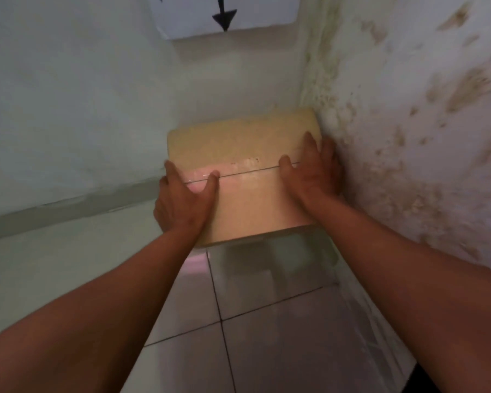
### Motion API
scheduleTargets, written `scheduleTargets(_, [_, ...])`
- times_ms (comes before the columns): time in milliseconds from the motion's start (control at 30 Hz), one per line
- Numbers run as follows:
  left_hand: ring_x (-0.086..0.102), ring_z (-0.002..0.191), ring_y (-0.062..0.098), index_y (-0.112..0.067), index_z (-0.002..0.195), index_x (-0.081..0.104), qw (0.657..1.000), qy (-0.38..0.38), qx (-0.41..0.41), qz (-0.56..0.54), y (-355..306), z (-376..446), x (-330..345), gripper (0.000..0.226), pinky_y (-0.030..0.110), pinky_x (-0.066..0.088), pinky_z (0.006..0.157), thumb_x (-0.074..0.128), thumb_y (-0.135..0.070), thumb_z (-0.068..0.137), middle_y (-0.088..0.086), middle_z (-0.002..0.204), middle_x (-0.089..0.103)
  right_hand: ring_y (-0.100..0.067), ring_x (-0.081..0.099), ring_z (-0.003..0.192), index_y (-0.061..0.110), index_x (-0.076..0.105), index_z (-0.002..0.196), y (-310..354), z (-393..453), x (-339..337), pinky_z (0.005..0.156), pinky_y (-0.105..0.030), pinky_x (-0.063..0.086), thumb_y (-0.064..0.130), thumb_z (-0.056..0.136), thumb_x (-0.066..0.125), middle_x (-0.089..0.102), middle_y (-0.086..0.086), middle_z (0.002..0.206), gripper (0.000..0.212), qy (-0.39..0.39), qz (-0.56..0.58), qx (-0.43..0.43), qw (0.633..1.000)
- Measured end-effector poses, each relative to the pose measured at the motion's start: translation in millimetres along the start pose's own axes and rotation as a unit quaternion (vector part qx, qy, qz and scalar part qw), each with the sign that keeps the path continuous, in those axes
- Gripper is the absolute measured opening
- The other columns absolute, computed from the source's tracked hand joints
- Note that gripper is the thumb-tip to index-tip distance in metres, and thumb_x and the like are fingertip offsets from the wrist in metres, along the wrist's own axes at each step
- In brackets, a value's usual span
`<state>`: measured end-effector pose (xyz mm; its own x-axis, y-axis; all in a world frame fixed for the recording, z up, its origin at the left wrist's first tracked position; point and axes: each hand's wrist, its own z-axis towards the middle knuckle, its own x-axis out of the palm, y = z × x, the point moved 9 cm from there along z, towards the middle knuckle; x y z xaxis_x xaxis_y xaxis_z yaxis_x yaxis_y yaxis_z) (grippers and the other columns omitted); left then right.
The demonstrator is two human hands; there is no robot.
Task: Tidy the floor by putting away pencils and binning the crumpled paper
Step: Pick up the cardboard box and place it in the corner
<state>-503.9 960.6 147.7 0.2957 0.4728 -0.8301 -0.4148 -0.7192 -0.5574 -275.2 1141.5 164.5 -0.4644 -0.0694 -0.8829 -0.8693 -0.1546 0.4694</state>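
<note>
Head view, looking down into a room corner. A closed cardboard box (238, 177) sits against the stained right wall (408, 137). The left hand (186, 198) grips its left edge, thumb on top; the right hand (313, 168) lies flat along its right edge. Tiled floor (267, 321) below; a white sheet with a black arrow (224, 15) hangs above.
</note>
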Motion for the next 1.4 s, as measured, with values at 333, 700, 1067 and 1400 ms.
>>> scheduleTargets(333, [0.051, 0.127, 0.041, -0.017, 0.154, 0.022, 0.999, 0.014, -0.028, -0.012, 36, 9, 73, 0.096, 0.047, 0.04, 0.103, 0.053, -0.075, 0.083, 0.016, 0.144, 0.048, -0.032, 0.017, 0.146, 0.024, 0.027, 0.152, -24, 16, 72, 0.119, -0.042, 0.017, 0.053, 0.089, 0.048, 0.016, -0.012, 0.16, 0.072, 0.027, -0.039, -0.042, 0.998])
scheduleTargets(700, [0.051, 0.126, 0.041, -0.014, 0.156, 0.019, 0.999, 0.014, -0.033, 0.005, 37, 19, 100, 0.099, 0.047, 0.041, 0.102, 0.051, -0.075, 0.085, 0.018, 0.144, 0.047, -0.028, 0.009, 0.149, 0.01, 0.026, 0.152, -26, 19, 119, 0.121, -0.049, 0.004, 0.052, 0.091, 0.039, 0.015, -0.015, 0.162, 0.075, 0.049, -0.13, -0.101, 0.985])
scheduleTargets(1067, [0.022, 0.148, 0.036, -0.018, 0.159, 0.0, 0.996, 0.071, -0.013, 0.044, 29, 27, 110, 0.096, 0.057, 0.023, 0.115, 0.041, -0.072, 0.091, 0.016, 0.164, 0.013, -0.03, 0.019, 0.148, 0.019, 0.031, 0.151, -26, 9, 115, 0.119, -0.056, 0.007, 0.05, 0.091, 0.033, 0.023, -0.012, 0.16, 0.067, 0.021, -0.134, -0.12, 0.983])
scheduleTargets(1400, [0.034, 0.144, 0.034, -0.015, 0.156, 0.029, 0.975, 0.107, 0.186, 0.066, -84, -18, -23, 0.07, 0.048, 0.029, 0.117, 0.042, -0.049, 0.096, 0.019, 0.157, 0.035, -0.032, 0.046, 0.133, 0.014, 0.05, 0.139, 47, -43, -35, 0.107, -0.052, 0.036, 0.041, 0.088, 0.036, 0.054, -0.011, 0.141, 0.059, -0.026, -0.072, -0.157, 0.985])
